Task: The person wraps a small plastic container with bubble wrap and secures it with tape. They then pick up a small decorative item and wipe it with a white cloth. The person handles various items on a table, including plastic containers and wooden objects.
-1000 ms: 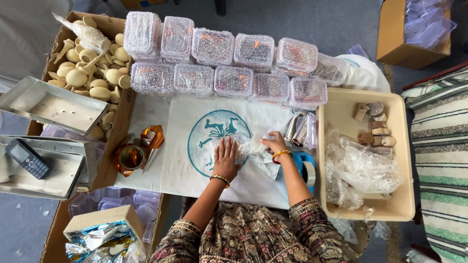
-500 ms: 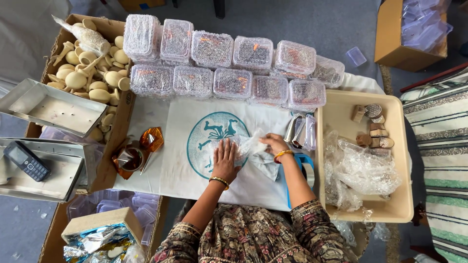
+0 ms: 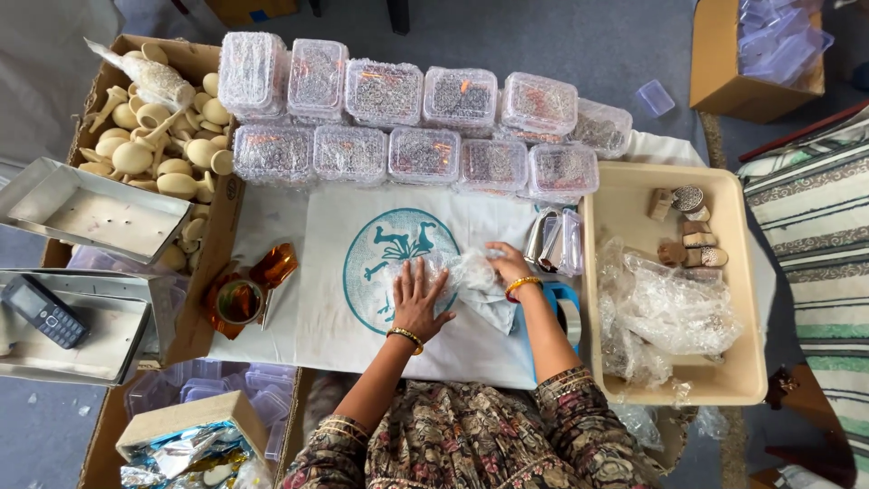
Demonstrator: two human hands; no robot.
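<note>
My left hand [image 3: 417, 300] lies flat, fingers spread, pressing on a crumpled piece of bubble wrap [image 3: 475, 282] on a white cloth with a teal round print [image 3: 362, 263]. Just to the right, my right hand [image 3: 508, 263] pinches the far edge of the same wrap. What the wrap covers is hidden. Both wrists wear bangles.
Two rows of clear lidded boxes [image 3: 425, 122] stand behind the cloth. A cardboard box of pale wooden pieces [image 3: 167, 136] and metal trays [image 3: 95, 213] with a phone [image 3: 43, 312] lie left. A beige tub [image 3: 751, 362] with bubble wrap and small wooden stamps sits right; a tape dispenser [image 3: 566, 312] lies beside my right arm.
Both hands stay on the bubble wrap; my left hand has shifted slightly nearer and my right hand has tucked the wrap further over. The view has drifted a little.
</note>
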